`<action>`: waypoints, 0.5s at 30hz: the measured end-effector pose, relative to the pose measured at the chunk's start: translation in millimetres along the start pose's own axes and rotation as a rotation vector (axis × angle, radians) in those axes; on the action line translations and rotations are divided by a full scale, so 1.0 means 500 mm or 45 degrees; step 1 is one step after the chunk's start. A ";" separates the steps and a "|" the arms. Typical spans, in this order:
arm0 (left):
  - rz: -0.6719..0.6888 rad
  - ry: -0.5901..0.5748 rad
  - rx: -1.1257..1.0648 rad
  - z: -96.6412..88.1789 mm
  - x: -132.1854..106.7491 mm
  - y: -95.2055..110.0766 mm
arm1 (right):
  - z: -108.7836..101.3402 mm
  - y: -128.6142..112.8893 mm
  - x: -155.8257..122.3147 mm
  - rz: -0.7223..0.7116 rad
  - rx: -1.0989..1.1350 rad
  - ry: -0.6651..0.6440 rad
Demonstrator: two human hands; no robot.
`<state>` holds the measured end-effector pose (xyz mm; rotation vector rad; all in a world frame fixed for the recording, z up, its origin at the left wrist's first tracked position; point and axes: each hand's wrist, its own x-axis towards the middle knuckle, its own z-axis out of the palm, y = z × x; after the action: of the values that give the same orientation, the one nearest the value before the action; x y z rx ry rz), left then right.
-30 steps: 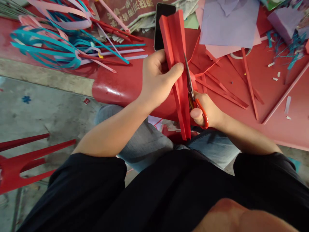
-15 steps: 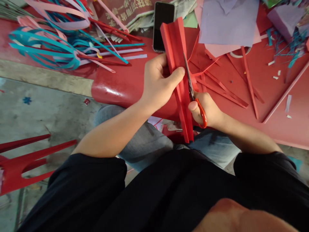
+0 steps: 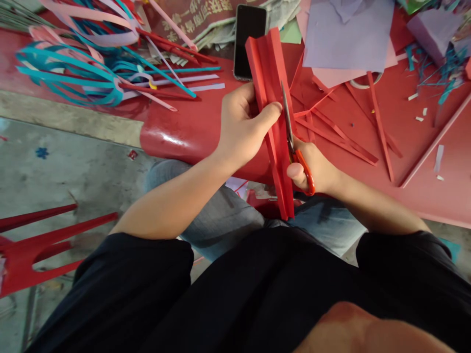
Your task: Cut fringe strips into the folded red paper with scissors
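Note:
My left hand point(image 3: 247, 125) grips a long folded piece of red paper point(image 3: 265, 63), thumb on top and fingers curled beneath. The paper has lengthwise creases and stands slanted above the table edge, its lower end over my lap. In my right hand point(image 3: 319, 166) is a pair of scissors point(image 3: 303, 171) with orange handles. Their blades point away from me and lie along the paper's right side, close to my left thumb. Cut red paper strips point(image 3: 344, 135) lie on the table to the right of the scissors.
A black phone point(image 3: 250, 39) lies behind the paper. Teal, pink and lilac paper-strip lanterns point(image 3: 73, 76) rest at the left. Lilac paper sheets point(image 3: 346, 39) lie at the back, with teal shreds point(image 3: 451, 68) farther right. A red stool point(image 3: 33, 255) stands on the floor.
The scissor blades have tilted slightly and the handles shifted a little. A narrow strip on the paper's right edge looks differently placed beside the blades. My left hand has barely moved.

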<state>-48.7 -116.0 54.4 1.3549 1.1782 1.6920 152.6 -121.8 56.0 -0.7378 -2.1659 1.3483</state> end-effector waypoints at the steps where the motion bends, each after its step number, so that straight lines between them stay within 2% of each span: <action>1: -0.006 0.011 0.005 0.002 0.000 0.000 | -0.001 0.000 0.000 0.007 0.018 -0.005; 10: -0.245 -0.088 0.120 0.025 -0.040 0.018 | -0.006 -0.004 -0.002 0.036 0.051 0.114; 15: -0.251 -0.125 0.105 0.033 -0.052 0.018 | -0.005 -0.005 -0.003 0.069 0.037 0.159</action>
<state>-26.2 -138.7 53.9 1.3088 1.2918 1.4370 155.0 -122.1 59.2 -0.8517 -2.0385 1.3211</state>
